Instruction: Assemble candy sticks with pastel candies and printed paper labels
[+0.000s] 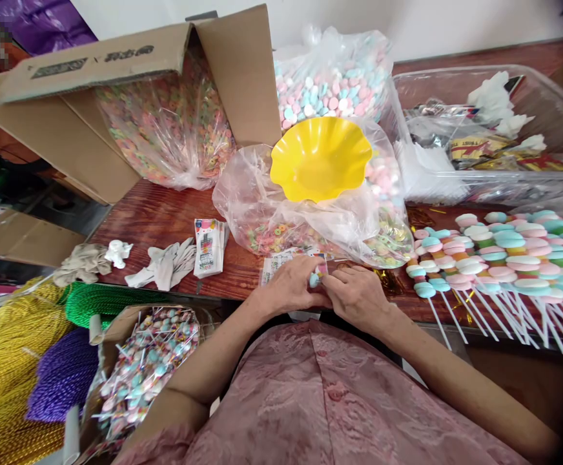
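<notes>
At the table's front edge, my left hand [294, 285] is closed around a small pale-blue and pink candy [316, 278], and only its top shows between the fingers. Right beside it my right hand [359, 298] is closed in a pinch against the candy; what its fingertips hold is hidden. Printed paper packets [277, 263] lie partly under my left hand. Gold twist ties [388, 280] are next to my right hand. To the right lies a pile of candy skewers [499, 252], pastel discs on white sticks.
A yellow scalloped bowl [320, 161] rests on a clear bag of candy rings [272, 236]. Behind are a cardboard box [243, 71] and a plastic bin [460, 173]. Left are printed cards [210, 248], gloves [165, 263], a box of wrapped lollipops [148, 361] and bead strands [10, 374].
</notes>
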The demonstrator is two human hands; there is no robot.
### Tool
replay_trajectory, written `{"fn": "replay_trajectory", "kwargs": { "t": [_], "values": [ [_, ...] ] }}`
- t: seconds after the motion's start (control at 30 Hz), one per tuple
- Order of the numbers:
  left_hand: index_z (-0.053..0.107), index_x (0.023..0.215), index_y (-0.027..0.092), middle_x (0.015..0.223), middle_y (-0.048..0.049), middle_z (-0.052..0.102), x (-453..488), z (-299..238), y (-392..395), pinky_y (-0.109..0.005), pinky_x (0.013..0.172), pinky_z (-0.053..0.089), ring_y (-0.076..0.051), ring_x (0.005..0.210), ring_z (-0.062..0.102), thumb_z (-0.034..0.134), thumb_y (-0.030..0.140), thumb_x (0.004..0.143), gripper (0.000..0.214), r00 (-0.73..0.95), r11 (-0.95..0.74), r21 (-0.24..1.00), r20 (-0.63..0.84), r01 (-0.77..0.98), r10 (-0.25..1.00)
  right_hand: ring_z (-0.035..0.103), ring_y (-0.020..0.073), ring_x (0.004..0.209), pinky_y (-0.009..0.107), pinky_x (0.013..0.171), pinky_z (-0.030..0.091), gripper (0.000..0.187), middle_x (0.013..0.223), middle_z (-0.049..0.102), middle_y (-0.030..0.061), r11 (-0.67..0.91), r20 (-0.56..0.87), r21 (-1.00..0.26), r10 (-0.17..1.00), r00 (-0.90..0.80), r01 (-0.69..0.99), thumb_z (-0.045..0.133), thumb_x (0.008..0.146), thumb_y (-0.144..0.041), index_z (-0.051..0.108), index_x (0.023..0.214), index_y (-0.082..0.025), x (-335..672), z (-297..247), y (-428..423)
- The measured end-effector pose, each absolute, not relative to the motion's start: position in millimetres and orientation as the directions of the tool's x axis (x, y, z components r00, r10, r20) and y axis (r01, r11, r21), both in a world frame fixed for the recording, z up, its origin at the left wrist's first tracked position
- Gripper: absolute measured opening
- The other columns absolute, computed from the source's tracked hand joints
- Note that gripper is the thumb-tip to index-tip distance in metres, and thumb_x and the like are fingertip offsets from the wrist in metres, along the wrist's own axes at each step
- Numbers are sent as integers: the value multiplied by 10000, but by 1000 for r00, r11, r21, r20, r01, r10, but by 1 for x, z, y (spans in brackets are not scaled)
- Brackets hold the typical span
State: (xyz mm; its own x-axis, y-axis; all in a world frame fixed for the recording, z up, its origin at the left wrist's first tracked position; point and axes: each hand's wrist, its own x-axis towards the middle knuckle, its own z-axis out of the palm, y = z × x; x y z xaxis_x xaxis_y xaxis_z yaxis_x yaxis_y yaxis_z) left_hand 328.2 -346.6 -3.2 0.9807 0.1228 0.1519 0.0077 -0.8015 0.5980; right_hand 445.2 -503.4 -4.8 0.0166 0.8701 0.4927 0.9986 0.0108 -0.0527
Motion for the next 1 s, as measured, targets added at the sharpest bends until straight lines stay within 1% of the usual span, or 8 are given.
{"fn": "replay_trajectory", "kwargs": {
  "t": [0.07, 0.1, 0.2, 0.27, 0.4, 0.6, 0.77, 1.0],
  "values": [
    [529, 1289, 157, 1205, -139, 638, 325, 5, -334, -400, 939, 462, -285, 1091, 589, 834, 469, 632, 788, 981, -787, 616, 166, -28, 95, 496, 139, 645, 310, 641, 294, 197, 670, 626, 20, 56, 519, -56, 854, -19, 997, 494, 874, -109, 673, 822, -171, 451, 0, -508],
    [535, 1297, 163, 1205, -132, 641, 324, 9, -329, -396, 934, 464, -286, 1089, 592, 841, 470, 622, 803, 988, -779, 626, 135, -28, 73, 495, 139, 649, 310, 643, 290, 191, 671, 629, 16, 86, 534, -49, 844, -47, 995, 502, 877, -109, 679, 851, -174, 454, 4, -510],
    [665, 1107, 195, 958, -19, 694, 325, 18, -321, -290, 775, 477, -206, 875, 633, 788, 378, 702, 461, 995, -710, 704, -50, -26, -87, 492, 142, 670, 315, 668, 293, 184, 687, 651, 8, 163, 572, 7, 808, -138, 987, 513, 891, -115, 681, 877, -188, 459, 16, -514],
    [701, 988, 205, 814, 36, 671, 327, 19, -323, -236, 684, 446, -158, 762, 616, 738, 327, 747, 273, 984, -654, 756, -114, -2, -134, 495, 149, 703, 323, 699, 305, 187, 710, 664, 13, 175, 578, 40, 799, -165, 984, 510, 896, -116, 677, 859, -193, 460, 23, -514],
    [712, 986, 222, 810, 37, 689, 327, 14, -332, -228, 666, 425, -155, 770, 620, 721, 334, 760, 252, 997, -666, 743, -66, 75, 39, 465, 152, 683, 333, 693, 292, 217, 641, 601, 14, 168, 527, 39, 834, -163, 985, 485, 889, -104, 638, 759, -187, 462, 30, -517],
    [677, 865, 193, 780, -28, 675, 320, 3, -333, -262, 588, 349, -172, 705, 603, 668, 346, 808, 163, 971, -809, 555, 11, 193, 239, 452, 157, 658, 338, 661, 255, 188, 610, 574, 11, 90, 468, 32, 879, -95, 995, 509, 848, -99, 602, 713, -190, 462, 33, -520],
    [657, 819, 179, 781, -37, 680, 320, 5, -335, -269, 588, 355, -166, 683, 591, 660, 290, 800, 112, 976, -825, 548, 64, 140, 208, 461, 162, 674, 340, 685, 269, 162, 628, 592, 14, 116, 482, 45, 867, -123, 992, 519, 840, -113, 604, 725, -188, 458, 35, -514],
    [690, 1052, 217, 904, -36, 724, 320, 4, -341, -281, 696, 447, -187, 805, 637, 676, 306, 813, 256, 990, -781, 623, 74, 45, 116, 510, 165, 693, 329, 658, 256, 186, 664, 628, 10, 167, 472, -24, 871, -136, 986, 484, 881, -122, 625, 781, -190, 464, 32, -506]
  ]
}}
